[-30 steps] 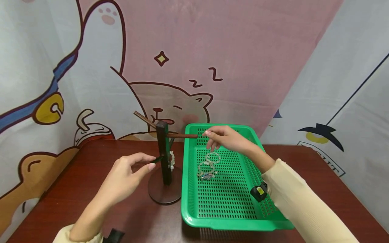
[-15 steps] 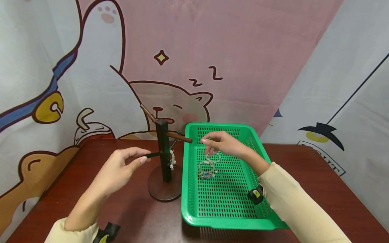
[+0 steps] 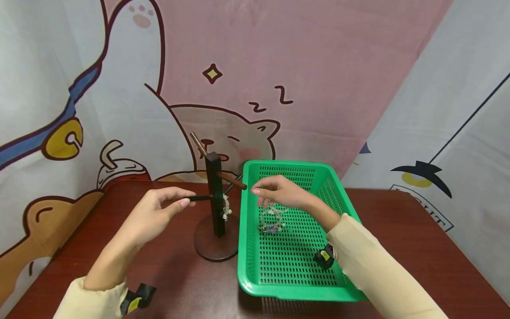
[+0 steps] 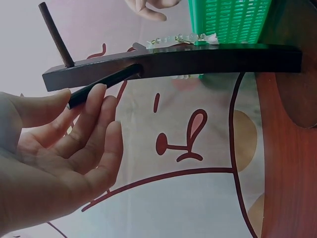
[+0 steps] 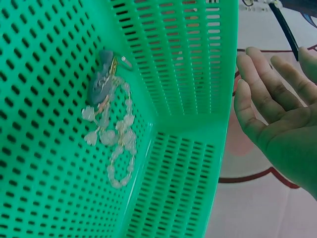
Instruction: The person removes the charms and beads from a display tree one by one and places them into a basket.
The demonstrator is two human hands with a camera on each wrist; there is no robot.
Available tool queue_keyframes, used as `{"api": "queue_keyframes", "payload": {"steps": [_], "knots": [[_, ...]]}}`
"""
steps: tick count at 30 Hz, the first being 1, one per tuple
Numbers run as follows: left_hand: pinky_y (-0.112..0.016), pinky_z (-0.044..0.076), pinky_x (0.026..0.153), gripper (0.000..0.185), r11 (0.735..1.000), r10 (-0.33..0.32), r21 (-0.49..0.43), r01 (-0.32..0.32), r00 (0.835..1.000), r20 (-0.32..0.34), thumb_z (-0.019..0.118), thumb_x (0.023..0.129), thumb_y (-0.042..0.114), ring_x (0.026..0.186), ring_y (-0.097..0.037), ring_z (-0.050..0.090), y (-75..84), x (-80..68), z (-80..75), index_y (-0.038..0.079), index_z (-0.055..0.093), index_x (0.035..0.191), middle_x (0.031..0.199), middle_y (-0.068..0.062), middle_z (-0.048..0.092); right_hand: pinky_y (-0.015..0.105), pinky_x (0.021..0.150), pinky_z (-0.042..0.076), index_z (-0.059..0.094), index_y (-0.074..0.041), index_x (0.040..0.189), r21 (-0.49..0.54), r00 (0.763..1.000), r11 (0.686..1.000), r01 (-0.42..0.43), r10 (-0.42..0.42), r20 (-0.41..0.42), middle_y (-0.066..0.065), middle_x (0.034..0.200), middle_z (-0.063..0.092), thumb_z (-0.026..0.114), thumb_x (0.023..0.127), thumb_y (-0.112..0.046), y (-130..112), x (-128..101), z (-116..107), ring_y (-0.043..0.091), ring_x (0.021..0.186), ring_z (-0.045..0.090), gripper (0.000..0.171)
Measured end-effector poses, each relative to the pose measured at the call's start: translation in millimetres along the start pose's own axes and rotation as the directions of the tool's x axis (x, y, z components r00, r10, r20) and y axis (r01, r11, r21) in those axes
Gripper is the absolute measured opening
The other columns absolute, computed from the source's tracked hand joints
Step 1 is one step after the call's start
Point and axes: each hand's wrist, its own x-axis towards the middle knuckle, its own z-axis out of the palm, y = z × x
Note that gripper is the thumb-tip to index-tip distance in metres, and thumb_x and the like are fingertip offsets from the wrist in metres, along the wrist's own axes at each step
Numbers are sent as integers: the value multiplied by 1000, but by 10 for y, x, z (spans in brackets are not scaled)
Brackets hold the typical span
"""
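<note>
A dark wooden rack (image 3: 216,199) with a round base and several side pegs stands upright left of a green plastic basket (image 3: 299,292). My left hand (image 3: 155,215) pinches one black peg (image 4: 106,84) between thumb and fingers. A beaded bracelet (image 3: 226,208) hangs behind the post, on the rack's far side. My right hand (image 3: 280,191) is over the basket's left part, fingertips close to the tip of a brown peg (image 3: 233,180), holding nothing. Beaded bracelets (image 5: 121,139) with pale charms and a blue-grey one lie on the basket floor, partly under the right hand in the head view.
Both rack and basket stand on a reddish-brown table (image 3: 175,274). A cartoon-printed cloth (image 3: 326,79) hangs right behind the table's far edge. The basket's raised rim (image 3: 241,248) runs close beside the rack's base.
The rack has turned, its pegs swinging round, with my left hand moving left and slightly up on the black peg. My right hand has shifted left and down, following the brown peg's tip.
</note>
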Motion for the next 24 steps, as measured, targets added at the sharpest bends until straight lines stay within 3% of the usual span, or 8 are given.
{"api": "queue_keyframes", "payload": {"steps": [6, 11, 17, 21, 24], "knots": [[-40, 42, 80, 21, 1000, -9, -6, 9, 1000, -4, 55, 92, 11, 96, -23, 59, 5, -1, 2, 3, 64, 110, 91, -3, 68, 35, 68, 49, 62, -2, 106, 23, 999, 1000, 18, -18, 30, 15, 85, 66, 52, 94, -21, -62, 90, 105, 35, 79, 60, 24], [-39, 43, 80, 21, 1000, -2, -13, 2, 1000, -5, 55, 92, 8, 95, -25, 60, 1, 4, 16, 1, 64, 109, 91, -4, 68, 36, 69, 48, 64, -1, 95, 8, 999, 999, 41, -41, 31, 9, 89, 67, 53, 94, -17, -114, 150, 193, 28, 78, 60, 20], [-39, 43, 79, 20, 1000, 3, -7, -3, 1000, -9, 55, 91, 7, 94, -25, 60, 2, 1, 23, 1, 64, 108, 90, -4, 68, 32, 63, 48, 63, -1, 106, 9, 998, 999, 51, -51, 34, 10, 78, 65, 55, 93, -14, -167, 201, 288, 26, 71, 59, 21], [-39, 44, 78, 20, 1000, 0, -2, 0, 1000, -13, 55, 91, 7, 93, -22, 61, 7, 1, 24, 1, 64, 108, 90, -4, 68, 41, 65, 48, 63, 1, 107, 22, 997, 999, 48, -49, 57, 11, 76, 65, 54, 93, -14, -195, 232, 334, 24, 68, 57, 22], [-38, 44, 78, 20, 1000, -1, -5, 1, 1000, -14, 55, 91, 7, 92, -21, 61, 11, 4, 27, 0, 64, 107, 90, -4, 68, 39, 64, 47, 63, 1, 106, 36, 996, 998, 46, -48, 73, 9, 75, 65, 54, 93, -13, -212, 249, 356, 23, 67, 55, 21]]}}
